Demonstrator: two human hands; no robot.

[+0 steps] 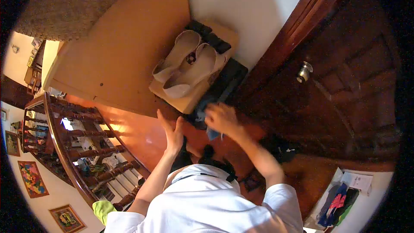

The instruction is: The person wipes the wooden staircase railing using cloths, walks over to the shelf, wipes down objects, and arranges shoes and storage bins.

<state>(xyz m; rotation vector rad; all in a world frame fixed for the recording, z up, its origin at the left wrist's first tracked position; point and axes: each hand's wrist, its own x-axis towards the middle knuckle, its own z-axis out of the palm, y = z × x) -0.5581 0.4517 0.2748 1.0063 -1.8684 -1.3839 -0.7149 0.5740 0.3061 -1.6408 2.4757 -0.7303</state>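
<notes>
A pair of beige shoes [187,67] lies side by side on a tan box [183,105], just above the centre of the view, at 11 o'clock from the right hand [222,118] and between 12 and 1 from the left hand [172,136]. The shoes' long axis runs from 7 to 1 o'clock, nearly in line with the box's longer sides; which end is the toe I cannot tell for certain. A dark box [230,75] beside the tan one, on its 4 o'clock side, points the same way. The left hand's thumb and fingers stand wide apart, near the tan box's lower edge. The right hand's fingers are bent and blurred next to a pale blue item [212,133] at their 7 o'clock; whether they grip it I cannot tell. At 4 o'clock in the view, a white sheet [358,182] bears print too small to read.
</notes>
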